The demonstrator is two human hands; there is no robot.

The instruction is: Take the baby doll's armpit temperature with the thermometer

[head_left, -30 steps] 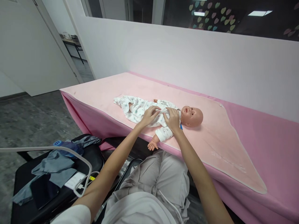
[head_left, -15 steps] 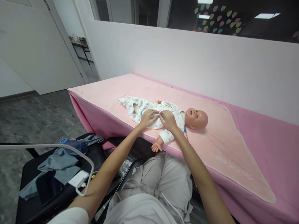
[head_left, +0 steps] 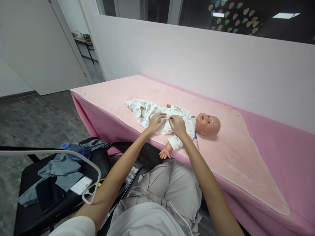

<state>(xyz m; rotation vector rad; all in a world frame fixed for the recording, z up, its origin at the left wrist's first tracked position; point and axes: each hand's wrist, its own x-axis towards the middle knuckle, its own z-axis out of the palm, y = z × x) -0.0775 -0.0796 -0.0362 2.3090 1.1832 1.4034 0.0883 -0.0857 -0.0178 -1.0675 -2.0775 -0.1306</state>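
Observation:
A baby doll (head_left: 208,124) in a white patterned sleepsuit (head_left: 150,113) lies on its back on a pale pink blanket (head_left: 233,154), head to the right. My left hand (head_left: 155,122) and my right hand (head_left: 177,126) rest on the doll's chest, fingertips meeting and pinching the suit's front fabric. The doll's near arm (head_left: 169,148) sticks out toward me past the table edge.
The pink-covered table (head_left: 290,154) runs along a white wall. To my lower left a black chair (head_left: 31,213) holds grey cloth (head_left: 61,167), a dark phone (head_left: 49,195), a blue-capped bottle (head_left: 73,149) and a white cable (head_left: 93,177). My grey-trousered lap (head_left: 169,190) is below.
Both hands slid from lying flat on the doll's chest to pinching the suit's front together. The view shifted slightly.

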